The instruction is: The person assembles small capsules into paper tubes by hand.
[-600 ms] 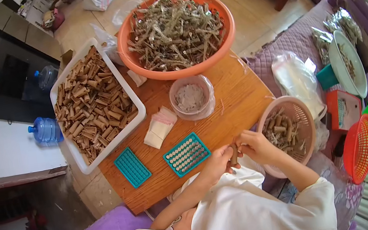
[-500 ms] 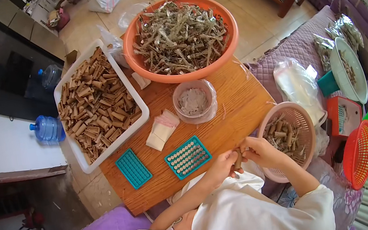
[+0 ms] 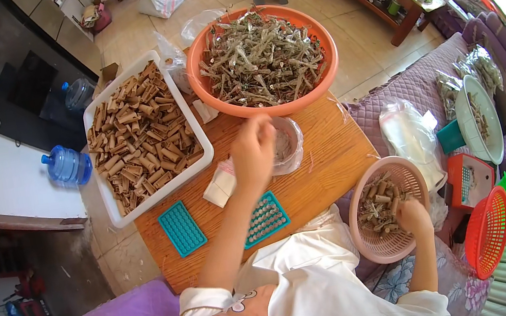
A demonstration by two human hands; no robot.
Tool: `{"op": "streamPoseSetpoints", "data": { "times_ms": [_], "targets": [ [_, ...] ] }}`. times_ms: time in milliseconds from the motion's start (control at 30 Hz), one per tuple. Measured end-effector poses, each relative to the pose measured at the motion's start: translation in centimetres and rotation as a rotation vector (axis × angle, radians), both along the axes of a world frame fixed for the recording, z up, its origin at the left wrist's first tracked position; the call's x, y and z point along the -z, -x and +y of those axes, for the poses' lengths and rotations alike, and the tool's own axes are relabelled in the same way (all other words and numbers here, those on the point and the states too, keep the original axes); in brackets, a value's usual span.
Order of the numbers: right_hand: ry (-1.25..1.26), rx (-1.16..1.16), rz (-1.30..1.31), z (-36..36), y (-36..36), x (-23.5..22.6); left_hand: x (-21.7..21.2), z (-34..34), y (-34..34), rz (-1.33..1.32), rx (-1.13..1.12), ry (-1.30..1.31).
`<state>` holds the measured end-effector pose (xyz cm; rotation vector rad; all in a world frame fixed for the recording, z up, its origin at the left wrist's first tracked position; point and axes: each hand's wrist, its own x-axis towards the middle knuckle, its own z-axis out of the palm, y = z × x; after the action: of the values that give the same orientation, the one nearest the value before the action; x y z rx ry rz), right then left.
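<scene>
My left hand (image 3: pixel 254 151) is raised over the table, beside the small pink bowl (image 3: pixel 296 159) and just short of the large orange basin (image 3: pixel 331 77). Motion blurs its bent fingers, so I cannot tell whether they hold anything. Heaped in the basin are thin greenish-brown bundles with shiny clear wrapping (image 3: pixel 257 58). On the right, my right hand (image 3: pixel 413 217) is closed at the edge of the pink slotted basket (image 3: pixel 384 255), its fingertips against brown tubes (image 3: pixel 382 190) and stringy bits inside. What those fingers grip is hidden.
A white tub (image 3: pixel 199 141) full of short brown tubes stands left of the basin. Near it lie a white packet (image 3: pixel 220 186), a teal tray (image 3: pixel 182 229) and another teal tray (image 3: pixel 267 216) holding small round pieces. A red basket (image 3: pixel 491 233) stands far right.
My hands have parted from the brown tube they held together. The left has swung up and forward toward the basin; the right has moved right and down to the pink basket. The view has shifted slightly.
</scene>
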<state>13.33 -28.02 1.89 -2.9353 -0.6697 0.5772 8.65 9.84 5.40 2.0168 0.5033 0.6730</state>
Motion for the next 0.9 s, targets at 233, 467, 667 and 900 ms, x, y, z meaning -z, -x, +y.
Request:
{"op": "streamPoseSetpoints", "data": {
  "times_ms": [233,467,667,900],
  "targets": [
    [-0.116,-0.012,0.085,4.4,0.5,-1.7,1.0,8.7,-6.4,0.271,-0.116,-0.613],
    [-0.182,-0.035,0.059,5.5,1.4,-2.3,-2.6,10.2,-8.5,0.088,0.000,-0.284],
    [-0.220,-0.096,0.073,6.3,1.3,-1.9,-5.6,9.8,-8.9,-0.366,0.110,0.324],
    [-0.265,-0.120,0.046,7.5,1.7,-1.9,-4.8,11.9,-6.9,-0.557,0.234,0.902]
  ]
}}
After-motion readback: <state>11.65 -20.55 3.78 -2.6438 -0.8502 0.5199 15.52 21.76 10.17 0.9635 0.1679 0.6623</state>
